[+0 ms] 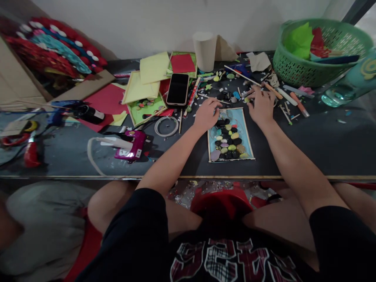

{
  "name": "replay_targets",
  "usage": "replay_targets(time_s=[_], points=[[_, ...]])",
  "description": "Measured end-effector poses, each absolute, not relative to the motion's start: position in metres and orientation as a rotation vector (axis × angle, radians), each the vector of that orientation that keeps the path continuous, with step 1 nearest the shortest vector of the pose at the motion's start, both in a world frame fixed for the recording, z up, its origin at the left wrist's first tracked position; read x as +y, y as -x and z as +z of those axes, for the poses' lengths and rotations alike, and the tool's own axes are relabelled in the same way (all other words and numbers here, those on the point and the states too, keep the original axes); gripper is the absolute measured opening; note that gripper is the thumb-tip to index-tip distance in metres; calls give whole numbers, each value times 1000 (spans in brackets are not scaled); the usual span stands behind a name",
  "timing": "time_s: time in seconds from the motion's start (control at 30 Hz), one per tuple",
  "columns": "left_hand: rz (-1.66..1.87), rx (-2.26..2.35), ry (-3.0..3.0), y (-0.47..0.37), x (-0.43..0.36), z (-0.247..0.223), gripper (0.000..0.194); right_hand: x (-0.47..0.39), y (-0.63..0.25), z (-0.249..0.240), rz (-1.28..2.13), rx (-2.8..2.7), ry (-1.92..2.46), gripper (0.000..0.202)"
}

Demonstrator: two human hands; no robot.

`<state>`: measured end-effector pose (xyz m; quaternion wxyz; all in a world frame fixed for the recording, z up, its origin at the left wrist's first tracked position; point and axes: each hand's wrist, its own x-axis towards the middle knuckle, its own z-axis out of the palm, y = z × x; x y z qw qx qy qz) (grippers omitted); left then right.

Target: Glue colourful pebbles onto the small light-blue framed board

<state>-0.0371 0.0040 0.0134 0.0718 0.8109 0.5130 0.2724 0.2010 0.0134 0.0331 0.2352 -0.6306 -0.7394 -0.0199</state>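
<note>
A light blue board (246, 131) with thin wooden edging lies on the dark table, rows of coloured pebbles (232, 147) covering much of it. My left hand (208, 113) rests at its upper left corner, fingers slightly bent and apart from the thumb, with nothing visible in them. Beyond the board's upper right corner, my right hand (261, 105) reaches down into the loose stones and scraps with fingers spread. What lies under those fingertips is partly hidden. Dark loose stones (225, 96) sit between the two hands, just past the board's far edge.
A phone (178, 89) lies by yellow framed boards (141, 88). Behind stand a white cup (204, 53) and a green basket (311, 72); a bottle (337, 94) is at right. A purple power adapter (131, 145), tape coil (166, 126) and glue gun (60, 111) occupy the left. Another person sits at left.
</note>
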Motion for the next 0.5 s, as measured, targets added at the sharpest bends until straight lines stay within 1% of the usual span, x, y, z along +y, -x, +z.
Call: replay_targets(time_s=[0.07, 0.13, 0.23, 0.4, 0.5], points=[[817, 1538, -2442, 37, 4, 13, 26, 15, -204, 33, -61, -1995, 1685, 46], [821, 1528, -2449, 38, 5, 13, 26, 16, -205, 34, -46, -1965, 1605, 44], [839, 1512, -2464, 39, 6, 12, 26, 11, -203, 36, 63, -2034, 1457, 47], [850, 1506, -2490, 39, 8, 9, 24, -6, -191, 48, 222, -2361, 1194, 49], [840, 1509, -2496, 39, 7, 9, 25, -11, -188, 55, 299, -2447, 1118, 56]])
